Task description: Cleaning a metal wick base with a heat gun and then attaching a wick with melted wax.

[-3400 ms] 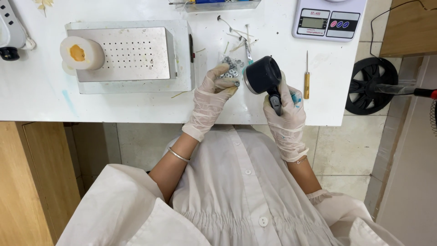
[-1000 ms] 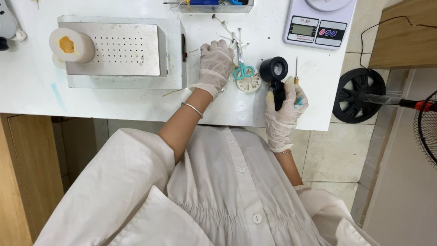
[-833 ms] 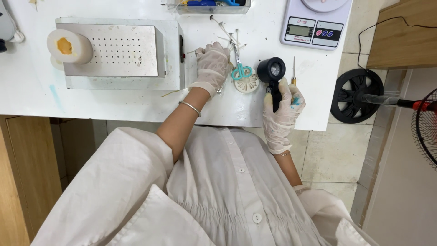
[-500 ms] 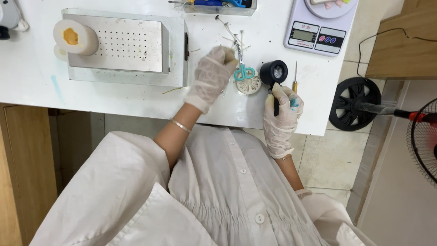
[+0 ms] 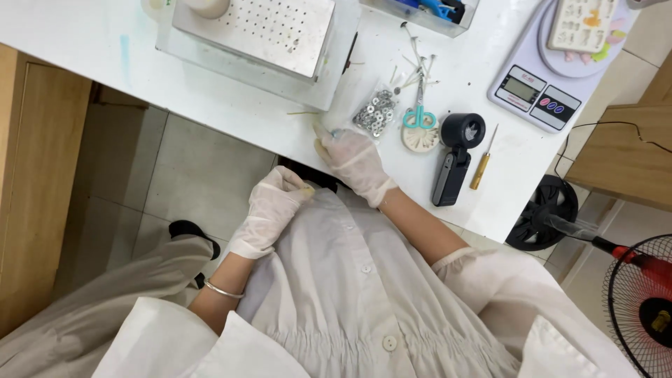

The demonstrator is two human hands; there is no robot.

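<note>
The left hand [image 5: 274, 204] hangs off the table, near the white coat, with its fingertips pinched together. I cannot tell if it holds anything. The right hand [image 5: 353, 158] is on the white table [image 5: 210, 98], and I cannot tell if its fingers grip. The bag of little metal rings [image 5: 375, 112] lies just beyond them, far and right. The right hand is nearer.

Table: white top [image 5: 231, 105], glossy, edge runs diagonally across the view
Floor: pale beige tiles [image 5: 189, 182], thin grout lines
Left: wooden cabinet side [image 5: 35, 196], light brown
Right: wooden furniture [image 5: 623, 168], black fan base [image 5: 546, 220], fan cage [image 5: 640, 308]
Light: bright, even
</note>
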